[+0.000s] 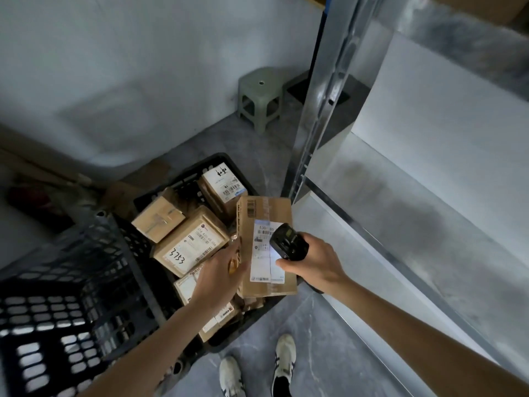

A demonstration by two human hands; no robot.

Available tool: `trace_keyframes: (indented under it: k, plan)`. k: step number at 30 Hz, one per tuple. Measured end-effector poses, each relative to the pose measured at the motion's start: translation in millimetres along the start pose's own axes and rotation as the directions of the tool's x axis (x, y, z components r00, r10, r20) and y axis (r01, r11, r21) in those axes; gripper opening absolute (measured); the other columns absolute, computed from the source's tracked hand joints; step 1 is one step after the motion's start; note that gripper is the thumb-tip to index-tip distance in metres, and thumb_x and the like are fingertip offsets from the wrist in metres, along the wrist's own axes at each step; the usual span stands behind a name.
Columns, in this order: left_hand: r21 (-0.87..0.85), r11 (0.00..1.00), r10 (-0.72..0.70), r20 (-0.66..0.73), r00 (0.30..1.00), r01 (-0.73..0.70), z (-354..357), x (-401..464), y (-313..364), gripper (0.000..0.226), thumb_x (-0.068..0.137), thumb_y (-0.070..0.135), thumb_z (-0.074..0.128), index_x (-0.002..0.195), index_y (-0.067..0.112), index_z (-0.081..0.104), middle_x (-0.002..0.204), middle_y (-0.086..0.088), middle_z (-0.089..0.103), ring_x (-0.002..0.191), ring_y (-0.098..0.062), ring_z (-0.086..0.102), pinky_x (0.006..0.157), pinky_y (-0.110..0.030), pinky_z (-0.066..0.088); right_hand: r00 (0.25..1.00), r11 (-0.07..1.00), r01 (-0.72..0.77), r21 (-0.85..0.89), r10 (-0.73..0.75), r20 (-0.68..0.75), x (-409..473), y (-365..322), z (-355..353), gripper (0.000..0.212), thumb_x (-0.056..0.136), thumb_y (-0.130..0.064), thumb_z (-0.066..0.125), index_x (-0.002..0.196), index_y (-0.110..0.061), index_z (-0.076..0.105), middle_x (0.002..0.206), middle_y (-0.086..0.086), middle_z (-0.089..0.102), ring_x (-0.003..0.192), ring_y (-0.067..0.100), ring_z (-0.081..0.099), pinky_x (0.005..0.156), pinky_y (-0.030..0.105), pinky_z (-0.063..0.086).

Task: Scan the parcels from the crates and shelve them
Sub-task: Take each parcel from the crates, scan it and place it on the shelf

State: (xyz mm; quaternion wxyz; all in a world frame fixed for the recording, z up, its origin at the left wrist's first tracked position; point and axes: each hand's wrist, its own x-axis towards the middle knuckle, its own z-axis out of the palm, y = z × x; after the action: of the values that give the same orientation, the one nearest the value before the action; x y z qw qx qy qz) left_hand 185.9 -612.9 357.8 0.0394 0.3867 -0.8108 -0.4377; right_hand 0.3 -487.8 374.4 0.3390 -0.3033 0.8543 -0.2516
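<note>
My left hand (pixel 220 275) grips the left edge of a flat cardboard parcel (pixel 264 213) and holds it label-up above the black crate (pixel 189 179). My right hand (pixel 310 263) grips a black handheld scanner (pixel 289 243) over the parcel's white label (pixel 262 262), where a pale patch of light shows. The crate holds several more cardboard parcels, one marked 3733 (pixel 190 243) and one small taped box (pixel 159 219).
A second black crate (pixel 71 296) stands at the left, nearer to me. A metal shelf rack (pixel 415 196) with a bare shelf board rises at the right. A pale green stool (pixel 259 97) stands by the wall. My shoes (pixel 283 365) are on the grey floor.
</note>
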Motion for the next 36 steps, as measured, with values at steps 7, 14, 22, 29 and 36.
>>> trace_keyframes:
  k: [7,14,22,29,36]
  plan:
    - [-0.118,0.984,0.127,-0.068,0.99,-0.134,-52.5,-11.3,61.1,0.064,0.099,0.041,0.058,0.152,0.053,0.025,0.124,0.019,0.064,0.098,-0.001,0.066,0.075,-0.027,0.062,0.981,0.99,0.028,0.14,0.0,-0.194,-40.9,-51.5,-48.8,0.039,0.069,-0.041,0.087,0.102,-0.03,0.069,0.093,-0.012,0.073,0.089,0.008,0.069,0.075,0.031,0.059]
    - [-0.189,0.944,0.259,-0.093,0.961,-0.272,-101.7,-48.0,134.7,0.054,0.101,0.035,0.057,0.148,0.043,0.034,0.118,0.014,0.068,0.095,-0.007,0.072,0.073,-0.034,0.064,0.93,0.966,0.151,0.211,-0.067,-0.362,-110.6,-103.2,-113.8,0.048,0.072,-0.033,0.09,0.11,-0.034,0.061,0.102,-0.012,0.069,0.095,0.009,0.065,0.08,0.034,0.057]
    - [-0.256,0.91,0.279,-0.204,0.938,-0.326,-130.9,-120.5,202.7,0.025,0.098,0.034,0.061,0.121,0.028,0.052,0.114,0.011,0.07,0.094,0.006,0.069,0.069,-0.019,0.058,0.888,0.927,0.295,0.234,-0.175,-0.425,-198.7,-127.4,-161.7,0.044,0.074,-0.031,0.09,0.103,-0.04,0.059,0.099,-0.02,0.066,0.094,0.001,0.064,0.082,0.025,0.056]
    - [-0.228,0.908,0.317,-0.171,0.933,-0.351,-121.1,-201.2,240.6,0.05,0.093,0.046,0.063,0.141,0.044,0.05,0.116,0.02,0.069,0.102,0.001,0.068,0.079,-0.018,0.058,0.857,0.912,0.339,0.23,-0.198,-0.475,-293.9,-99.6,-184.9,0.055,0.073,-0.04,0.089,0.121,-0.035,0.064,0.112,-0.015,0.071,0.104,0.008,0.065,0.092,0.034,0.057]
    - [-0.292,0.888,0.363,-0.031,0.931,-0.356,-87.3,-274.6,283.9,0.06,0.092,0.036,0.068,0.143,0.053,0.043,0.112,0.02,0.072,0.096,0.0,0.07,0.082,-0.026,0.06,0.815,0.92,0.337,0.203,-0.177,-0.551,-403.1,-56.0,-206.8,0.049,0.073,-0.037,0.089,0.111,-0.042,0.058,0.104,-0.022,0.068,0.099,0.003,0.064,0.085,0.027,0.054]
